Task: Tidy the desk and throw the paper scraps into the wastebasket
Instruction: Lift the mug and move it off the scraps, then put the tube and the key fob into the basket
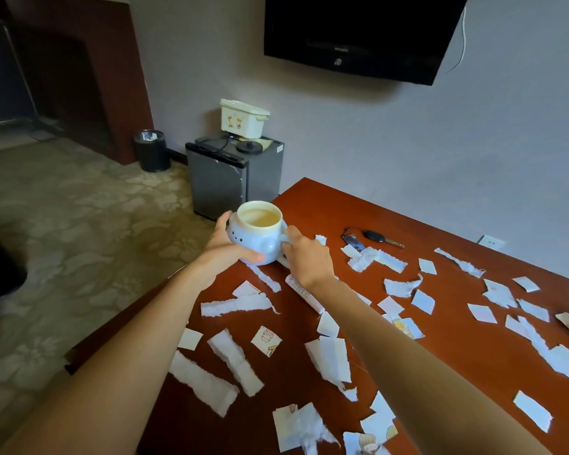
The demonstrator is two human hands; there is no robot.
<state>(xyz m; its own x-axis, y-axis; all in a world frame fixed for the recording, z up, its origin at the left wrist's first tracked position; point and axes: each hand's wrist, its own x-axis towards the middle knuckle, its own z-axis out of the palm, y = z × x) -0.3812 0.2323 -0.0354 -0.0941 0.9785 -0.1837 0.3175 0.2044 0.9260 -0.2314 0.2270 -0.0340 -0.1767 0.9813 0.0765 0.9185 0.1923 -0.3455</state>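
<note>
Mug (258,234) is centre frame, at the desk's (440,339) far-left corner, close to the edge. Left hand (225,247) wraps the body, thumb up the side, fingers curled underneath. Right hand (304,257) curls at the handle. Inside looks tan; can't tell if that's liquid or glaze.

Risks:
- If it's liquid, any tilt spills onto the paper scraps (235,359) just below, and wet scraps likely stick to the wood.
- That near the edge, a nudge could send it onto the carpet.
- Right wrist hangs over a white tube (304,293); pulling back could roll it.

Scraps cover lower and right frame. Wastebasket (151,151) is upper left on the floor, well apart from the desk, so loose handfuls may shed en route.
</note>
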